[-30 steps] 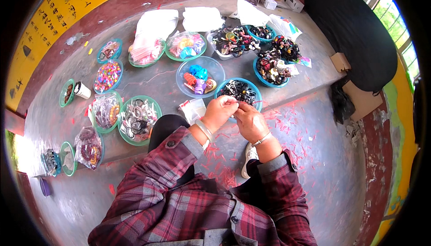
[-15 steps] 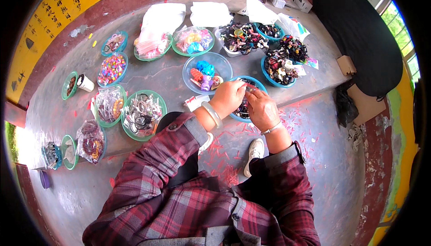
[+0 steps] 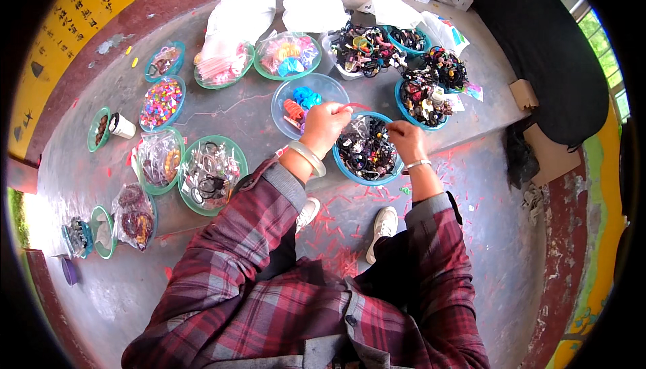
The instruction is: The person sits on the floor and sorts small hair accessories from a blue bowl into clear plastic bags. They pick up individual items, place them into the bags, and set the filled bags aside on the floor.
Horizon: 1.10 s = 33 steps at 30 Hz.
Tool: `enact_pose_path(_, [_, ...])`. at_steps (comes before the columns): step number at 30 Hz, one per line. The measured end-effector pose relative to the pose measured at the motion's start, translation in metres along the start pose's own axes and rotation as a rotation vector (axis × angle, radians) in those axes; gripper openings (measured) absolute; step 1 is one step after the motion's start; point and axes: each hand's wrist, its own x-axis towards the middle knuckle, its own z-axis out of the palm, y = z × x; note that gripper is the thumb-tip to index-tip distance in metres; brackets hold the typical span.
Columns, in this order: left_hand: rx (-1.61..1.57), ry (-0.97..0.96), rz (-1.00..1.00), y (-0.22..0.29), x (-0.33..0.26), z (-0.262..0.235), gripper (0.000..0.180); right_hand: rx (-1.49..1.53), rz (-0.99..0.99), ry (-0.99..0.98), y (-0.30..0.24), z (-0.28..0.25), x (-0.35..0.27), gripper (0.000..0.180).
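Over the far-left rim of a blue basin (image 3: pixel 367 179), my left hand (image 3: pixel 326 129) is closed in a pinch on a thin red strip (image 3: pixel 358 106), which sticks out to the right from its fingertips. My right hand (image 3: pixel 408 143) is at the basin's right rim, its fingers pressed together; whatever they hold is too small to name. Dark hair ties (image 3: pixel 369 150) with small coloured ornaments fill the basin between my hands. Just beyond my left hand, a clear bluish bowl (image 3: pixel 276 113) holds blue and orange pieces, partly hidden by that hand.
Bowls of hair ties (image 3: pixel 425 103) and a heaped white tub (image 3: pixel 346 71) stand at the far right. At left are a bowl of colourful beads (image 3: pixel 161 103), a green bowl (image 3: pixel 243 187) of bagged ties and a white cup (image 3: pixel 124 127). Red scraps (image 3: pixel 343 261) litter the floor around my shoes.
My hands, close together before, have moved apart: the left to the left and away from me, the right to the right. The basin of hair ties now shows between them.
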Motion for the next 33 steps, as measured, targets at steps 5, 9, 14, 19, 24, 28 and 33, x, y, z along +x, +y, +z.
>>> enact_pose_path(5, [0.020, 0.034, -0.024, 0.001, -0.001, 0.002, 0.023, -0.395, 0.058, -0.337, 0.046, 0.058, 0.003, 0.024])
enact_pose_path(9, [0.120, 0.023, 0.041, -0.007, 0.001, 0.000, 0.023, -0.520, 0.153, -0.397, 0.042, 0.085, 0.000, 0.027])
enact_pose_path(14, [0.203, 0.020, 0.062, -0.001, -0.003, 0.001, 0.024, -0.502, 0.186, -0.340, 0.058, 0.102, 0.000, 0.023])
enact_pose_path(19, [0.242, 0.046, 0.094, 0.002, -0.005, 0.002, 0.024, -0.245, 0.148, -0.331, 0.056, 0.057, 0.015, 0.022])
enact_pose_path(24, [0.253, 0.007, 0.053, -0.003, -0.003, -0.002, 0.025, 0.329, 0.422, -0.255, 0.036, 0.012, 0.011, 0.017])
enact_pose_path(28, [0.299, 0.010, 0.078, 0.000, -0.005, 0.001, 0.025, 0.693, 0.465, -0.178, 0.012, -0.017, -0.003, 0.014])
enact_pose_path(33, [0.367, -0.060, 0.008, 0.008, -0.009, 0.007, 0.024, 0.999, 0.408, -0.145, -0.014, -0.050, -0.024, 0.012])
